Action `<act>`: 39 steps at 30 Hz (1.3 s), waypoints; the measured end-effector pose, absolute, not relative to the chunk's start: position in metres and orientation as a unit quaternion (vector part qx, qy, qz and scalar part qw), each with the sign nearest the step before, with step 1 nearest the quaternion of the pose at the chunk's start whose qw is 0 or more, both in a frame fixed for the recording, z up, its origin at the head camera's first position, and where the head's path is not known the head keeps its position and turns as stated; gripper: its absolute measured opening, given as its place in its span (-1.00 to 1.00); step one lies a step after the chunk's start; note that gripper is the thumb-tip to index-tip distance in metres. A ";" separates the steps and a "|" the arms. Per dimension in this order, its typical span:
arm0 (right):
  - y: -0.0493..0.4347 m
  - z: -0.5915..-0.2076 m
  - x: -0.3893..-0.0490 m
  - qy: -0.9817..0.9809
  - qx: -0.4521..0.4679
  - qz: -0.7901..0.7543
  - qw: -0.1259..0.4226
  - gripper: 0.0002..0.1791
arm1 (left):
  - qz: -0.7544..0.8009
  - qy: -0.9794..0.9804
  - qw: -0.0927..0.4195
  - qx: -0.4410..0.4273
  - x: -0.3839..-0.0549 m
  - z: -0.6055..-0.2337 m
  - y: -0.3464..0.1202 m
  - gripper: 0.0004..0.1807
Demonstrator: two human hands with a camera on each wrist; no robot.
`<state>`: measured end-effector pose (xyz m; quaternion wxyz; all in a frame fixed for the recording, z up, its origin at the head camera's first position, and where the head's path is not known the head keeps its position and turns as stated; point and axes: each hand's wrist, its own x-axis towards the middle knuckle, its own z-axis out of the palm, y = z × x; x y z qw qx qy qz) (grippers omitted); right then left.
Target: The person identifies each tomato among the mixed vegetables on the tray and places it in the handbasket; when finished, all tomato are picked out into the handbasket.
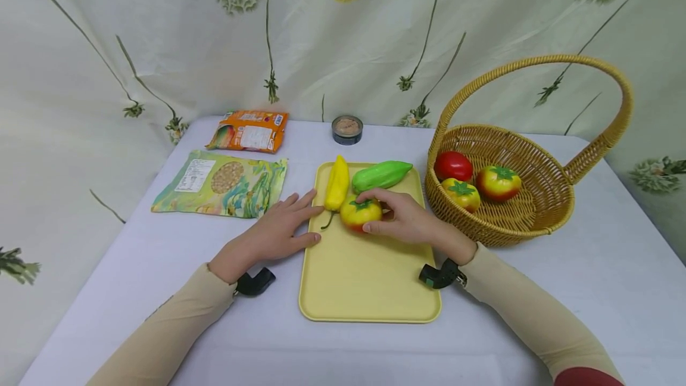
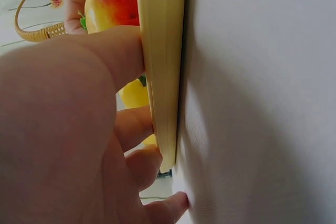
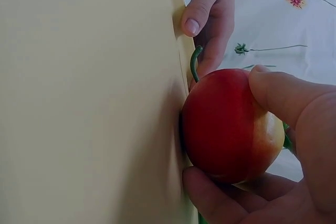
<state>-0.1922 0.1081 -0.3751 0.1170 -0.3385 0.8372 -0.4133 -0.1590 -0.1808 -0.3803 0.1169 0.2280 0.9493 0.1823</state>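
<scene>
My right hand (image 1: pixel 403 217) grips a yellow-and-red toy tomato (image 1: pixel 360 212), thumb on one side and fingers round the other. It sits low over the yellow tray (image 1: pixel 370 290), and its red underside (image 3: pixel 220 129) faces the right wrist camera. My left hand (image 1: pixel 281 225) lies with fingers spread at the tray's left rim, and the left wrist view shows the thumb and fingers against the rim (image 2: pixel 164 72). A yellow chili pepper (image 1: pixel 337 186) lies on the tray between the hands, its green stem toward me. Behind the tomato lies a green pointed vegetable (image 1: pixel 382 176).
A wicker basket (image 1: pixel 554 228) with a tall handle stands right of the tray, holding a red tomato (image 1: pixel 453 166) and two yellow-and-red ones (image 1: pixel 498 183). On the left lie a green patterned bag (image 1: pixel 252 180) and an orange packet (image 1: pixel 252 131). A small round container (image 1: pixel 347 130) stands behind the tray.
</scene>
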 end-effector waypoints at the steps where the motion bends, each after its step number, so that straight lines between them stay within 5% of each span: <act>1: 0.108 -0.375 -0.192 0.837 -0.338 -0.413 0.118 -0.51 | 0.183 0.949 0.116 0.229 -0.159 -0.380 -0.181 -0.32; 39: 0.109 -0.377 -0.193 0.838 -0.351 -0.408 0.094 -0.51 | 0.190 0.946 0.116 0.236 -0.159 -0.380 -0.182 -0.33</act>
